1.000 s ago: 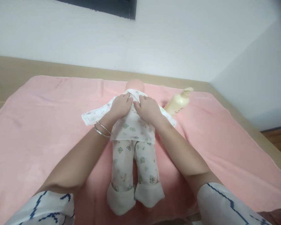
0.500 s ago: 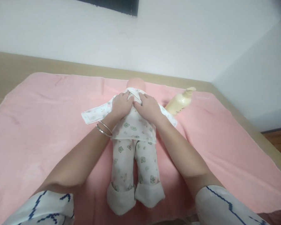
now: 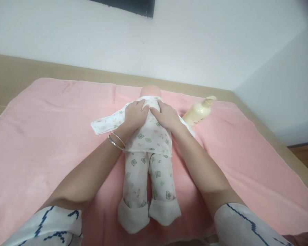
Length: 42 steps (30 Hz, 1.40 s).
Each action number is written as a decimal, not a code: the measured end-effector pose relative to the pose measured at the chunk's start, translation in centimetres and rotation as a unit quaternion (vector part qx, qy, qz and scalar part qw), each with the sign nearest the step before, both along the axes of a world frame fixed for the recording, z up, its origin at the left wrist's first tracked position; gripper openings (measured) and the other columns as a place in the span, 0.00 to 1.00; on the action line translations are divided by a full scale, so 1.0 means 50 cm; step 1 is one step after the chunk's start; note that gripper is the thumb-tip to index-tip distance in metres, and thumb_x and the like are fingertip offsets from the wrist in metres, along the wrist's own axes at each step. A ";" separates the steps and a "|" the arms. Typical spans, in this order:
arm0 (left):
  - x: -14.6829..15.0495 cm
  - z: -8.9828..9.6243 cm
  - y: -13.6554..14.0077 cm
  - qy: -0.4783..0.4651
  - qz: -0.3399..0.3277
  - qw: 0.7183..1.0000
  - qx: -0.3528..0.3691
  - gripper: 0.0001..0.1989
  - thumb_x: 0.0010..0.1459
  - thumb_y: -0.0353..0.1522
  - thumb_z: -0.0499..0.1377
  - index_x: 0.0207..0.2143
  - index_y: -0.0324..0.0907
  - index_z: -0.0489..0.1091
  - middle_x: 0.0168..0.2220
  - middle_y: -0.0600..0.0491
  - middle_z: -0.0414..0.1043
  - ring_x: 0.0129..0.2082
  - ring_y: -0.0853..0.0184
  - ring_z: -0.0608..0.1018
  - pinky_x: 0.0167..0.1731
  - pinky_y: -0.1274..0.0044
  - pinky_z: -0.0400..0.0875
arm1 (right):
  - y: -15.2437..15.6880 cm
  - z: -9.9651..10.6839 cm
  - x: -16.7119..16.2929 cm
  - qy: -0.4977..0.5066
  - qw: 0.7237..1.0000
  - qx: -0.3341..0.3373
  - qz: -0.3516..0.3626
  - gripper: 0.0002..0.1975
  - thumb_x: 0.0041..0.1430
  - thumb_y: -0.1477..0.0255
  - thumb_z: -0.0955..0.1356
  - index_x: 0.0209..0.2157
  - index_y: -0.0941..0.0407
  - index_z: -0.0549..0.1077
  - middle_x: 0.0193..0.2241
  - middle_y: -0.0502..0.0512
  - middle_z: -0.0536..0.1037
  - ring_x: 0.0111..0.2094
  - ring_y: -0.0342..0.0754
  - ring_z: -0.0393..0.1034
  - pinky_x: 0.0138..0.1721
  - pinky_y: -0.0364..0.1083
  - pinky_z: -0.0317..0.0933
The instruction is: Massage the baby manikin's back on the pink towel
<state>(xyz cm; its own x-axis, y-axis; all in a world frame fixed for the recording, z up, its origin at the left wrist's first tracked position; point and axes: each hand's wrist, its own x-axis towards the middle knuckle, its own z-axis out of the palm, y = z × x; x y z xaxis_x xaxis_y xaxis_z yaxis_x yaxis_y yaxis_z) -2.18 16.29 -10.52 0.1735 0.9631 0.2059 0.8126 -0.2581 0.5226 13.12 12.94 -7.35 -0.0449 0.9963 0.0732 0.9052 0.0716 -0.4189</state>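
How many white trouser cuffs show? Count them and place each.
2: the left cuff and the right cuff, side by side at the near ends of the trouser legs. None seems hidden.

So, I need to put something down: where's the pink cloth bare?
The pink cloth is bare left of the left forearm and outstretched sleeve, and right of the pump bottle and right forearm. The middle is crowded: left hand and right hand are on the printed top.
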 end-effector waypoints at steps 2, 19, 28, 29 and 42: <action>0.001 -0.001 0.000 0.000 0.002 1.000 0.003 0.26 0.70 0.39 0.45 0.63 0.43 0.69 0.61 0.43 0.73 0.62 0.52 0.72 0.65 0.59 0.64 | 0.001 -0.003 0.003 0.003 1.000 0.012 0.004 0.29 0.70 0.53 0.57 0.62 0.56 0.67 0.62 0.66 0.73 0.61 0.65 0.68 0.59 0.61 0.63; 0.002 -0.007 0.004 -0.003 0.005 1.000 0.009 0.27 0.70 0.39 0.45 0.64 0.41 0.68 0.62 0.43 0.72 0.62 0.52 0.72 0.66 0.59 0.64 | -0.003 0.007 -0.003 0.012 1.000 0.000 -0.012 0.32 0.71 0.54 0.60 0.67 0.60 0.66 0.63 0.63 0.73 0.58 0.59 0.72 0.56 0.52 0.66; 0.003 0.003 -0.002 0.002 0.006 1.000 0.004 0.26 0.69 0.38 0.46 0.63 0.40 0.70 0.62 0.43 0.73 0.62 0.53 0.72 0.66 0.61 0.64 | -0.005 0.009 -0.002 0.006 1.000 0.002 -0.013 0.31 0.71 0.54 0.60 0.65 0.59 0.69 0.61 0.63 0.75 0.55 0.58 0.74 0.53 0.51 0.67; 0.003 0.004 -0.003 0.003 0.007 1.000 0.007 0.25 0.69 0.38 0.46 0.62 0.40 0.70 0.61 0.43 0.73 0.62 0.54 0.73 0.66 0.61 0.64 | -0.005 0.009 -0.002 0.007 1.000 0.001 -0.014 0.31 0.71 0.54 0.60 0.65 0.59 0.69 0.61 0.64 0.75 0.55 0.58 0.74 0.53 0.51 0.67; 0.023 0.057 -0.056 0.126 -0.009 0.992 -0.003 0.20 0.70 0.30 0.44 0.51 0.32 0.73 0.52 0.35 0.74 0.56 0.49 0.75 0.58 0.61 0.68 | 0.000 0.004 0.000 -0.009 1.000 0.010 0.000 0.24 0.70 0.54 0.59 0.43 0.57 0.76 0.48 0.64 0.81 0.45 0.57 0.75 0.44 0.50 0.64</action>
